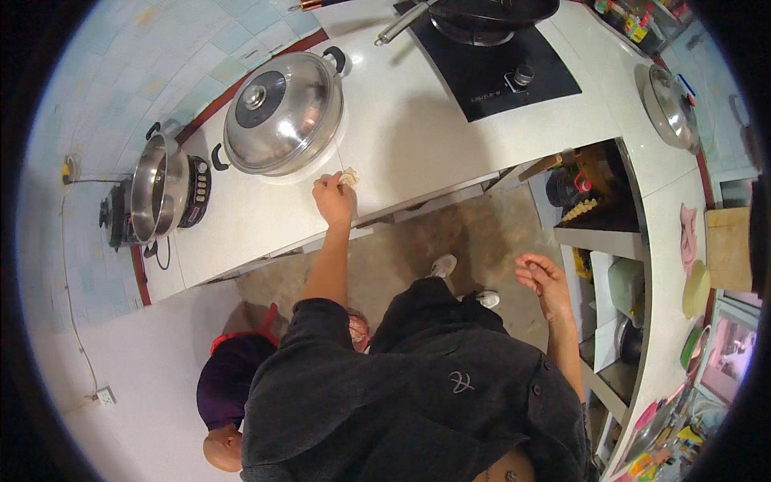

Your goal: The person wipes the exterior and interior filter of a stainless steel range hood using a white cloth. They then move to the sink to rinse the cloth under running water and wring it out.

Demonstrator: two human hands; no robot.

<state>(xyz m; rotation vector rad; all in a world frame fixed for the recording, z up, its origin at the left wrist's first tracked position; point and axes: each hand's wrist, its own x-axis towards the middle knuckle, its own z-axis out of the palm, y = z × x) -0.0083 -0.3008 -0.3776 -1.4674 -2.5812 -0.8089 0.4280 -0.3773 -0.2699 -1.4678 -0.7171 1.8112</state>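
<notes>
My left hand (pixel 332 199) reaches over the front of the white countertop (pixel 403 141). Its fingers are closed on a small crumpled off-white wad (pixel 348 177), whose material, tissue or cloth, I cannot make out. Just beyond that hand stands a large steel pan with a domed lid (pixel 283 114); the lid has a dark ring and a metal knob. Off to the right, my right hand (pixel 542 280) hangs in the air above the floor, its fingers loosely bent and nothing in them.
A black wok (pixel 494 18) sits on the black cooktop (pixel 500 72) at the back. An electric cooker with a steel pot (pixel 159 181) stands at the left wall. Open shelves (pixel 602 235) lie on my right. A person in dark purple (pixel 226 379) is at my left.
</notes>
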